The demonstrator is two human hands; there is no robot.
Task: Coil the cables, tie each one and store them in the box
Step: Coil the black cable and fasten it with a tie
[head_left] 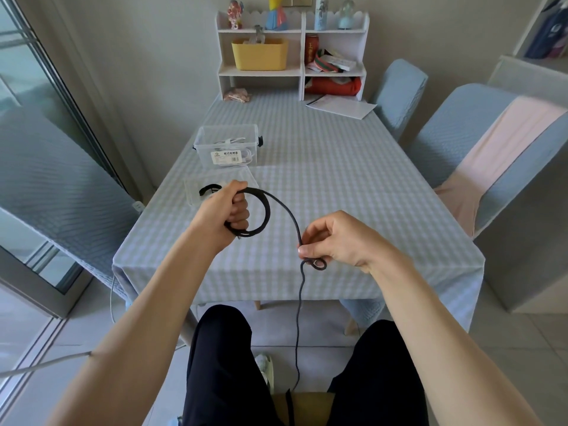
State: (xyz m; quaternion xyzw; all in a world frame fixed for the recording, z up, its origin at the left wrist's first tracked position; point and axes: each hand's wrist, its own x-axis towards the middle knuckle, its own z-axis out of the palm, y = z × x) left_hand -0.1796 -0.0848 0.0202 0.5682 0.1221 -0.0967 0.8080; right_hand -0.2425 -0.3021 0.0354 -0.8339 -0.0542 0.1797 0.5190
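My left hand (226,210) grips a round coil of the black cable (266,210) above the table's near left part. From the coil the cable arcs right and down to my right hand (338,241), which pinches it between thumb and fingers. Below that hand the cable makes a small loop and hangs down between my knees to the floor. A clear plastic box (227,146) with white cables inside stands further back on the left. Its clear lid (246,176) lies in front of it, with a black strap (209,189) on it.
The table (353,186) has a light checked cloth. A white shelf unit (292,50) with a yellow basket stands at the far edge, papers (341,106) beside it. Blue covered chairs (479,149) stand on the right and one on the left (61,192).
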